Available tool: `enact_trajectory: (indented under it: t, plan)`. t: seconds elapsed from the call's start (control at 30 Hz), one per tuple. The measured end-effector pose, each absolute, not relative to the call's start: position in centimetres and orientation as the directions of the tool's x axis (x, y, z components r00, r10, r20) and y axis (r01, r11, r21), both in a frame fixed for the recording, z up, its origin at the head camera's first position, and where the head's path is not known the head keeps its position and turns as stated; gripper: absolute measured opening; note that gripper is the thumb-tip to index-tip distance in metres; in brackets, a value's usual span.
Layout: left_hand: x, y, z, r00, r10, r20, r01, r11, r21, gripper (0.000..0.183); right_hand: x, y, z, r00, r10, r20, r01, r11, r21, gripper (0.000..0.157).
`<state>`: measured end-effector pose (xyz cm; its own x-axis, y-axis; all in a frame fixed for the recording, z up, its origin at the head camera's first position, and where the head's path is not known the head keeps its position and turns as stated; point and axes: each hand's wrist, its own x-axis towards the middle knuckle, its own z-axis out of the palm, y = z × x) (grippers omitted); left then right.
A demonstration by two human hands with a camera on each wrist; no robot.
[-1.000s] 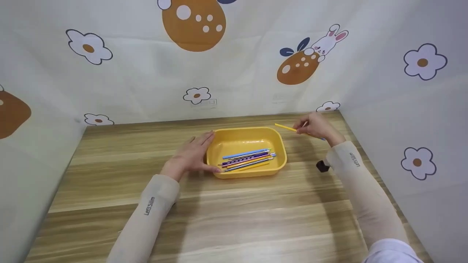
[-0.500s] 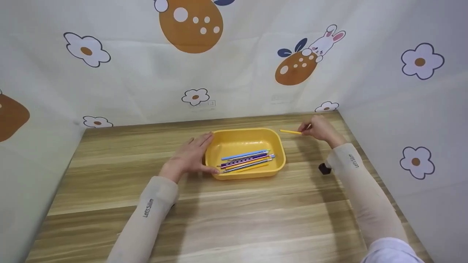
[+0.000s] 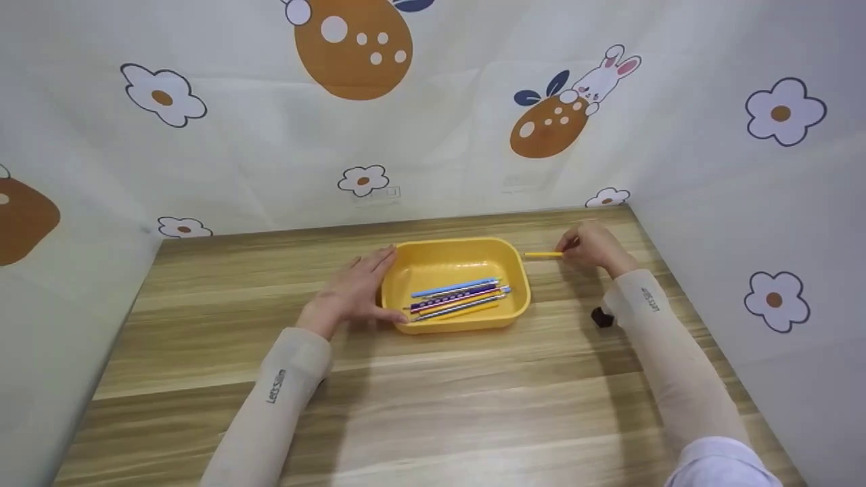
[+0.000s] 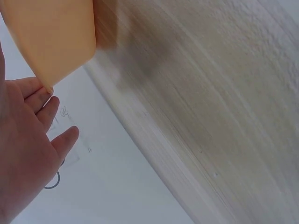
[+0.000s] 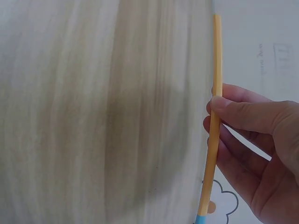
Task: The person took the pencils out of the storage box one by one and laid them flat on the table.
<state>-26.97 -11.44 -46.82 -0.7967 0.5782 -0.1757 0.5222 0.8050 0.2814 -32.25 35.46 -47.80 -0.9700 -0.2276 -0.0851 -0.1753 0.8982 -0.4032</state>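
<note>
A yellow plastic tray [image 3: 457,249] stands on the table, with several pencils [image 3: 457,297] in blue, purple, silver and yellow lying along its near side. My left hand [image 3: 352,291] rests against the tray's left end, fingers extended toward the far corner and thumb by the near one. In the left wrist view its fingertips touch the rim of the tray [image 4: 56,37]. To the right of the tray, my right hand [image 3: 592,247] pinches a yellow pencil [image 3: 543,255] between thumb and fingers. That pencil [image 5: 214,135] has a blue end, and its other end points at the tray's right rim.
The wood-grain table [image 3: 460,406] is enclosed by pale patterned curtains [image 3: 446,135] at the back and sides. A small black object [image 3: 601,316] shows beneath the right wrist.
My right hand has come slightly nearer and to the right. The yellow pencil has turned from slanting to nearly level. My left hand and the tray stay in place.
</note>
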Motion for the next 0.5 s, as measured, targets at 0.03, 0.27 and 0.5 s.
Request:
enact_trajectory:
  t: [0.03, 0.27, 0.5]
  plan:
    - [-26.97, -11.43, -46.83, -0.795, 0.580, -0.176, 0.523, 0.803, 0.285, 0.128, -32.25, 35.50, -47.96, -0.971, -0.223, -0.091, -0.169, 0.901, -0.400, 0.014]
    - [-26.89, -11.50, -46.98, -0.795, 0.579, -0.178, 0.516, 0.801, 0.304, 0.128, -32.34, 35.74, -48.71, -0.960, -0.245, -0.136, -0.164, 0.884, -0.438, 0.015]
    - [-27.00, -11.53, -46.93, -0.798, 0.576, -0.174, 0.513, 0.803, 0.304, 0.128, -32.38, 35.56, -48.67, -0.944, -0.296, -0.146, -0.211, 0.881, -0.424, 0.018]
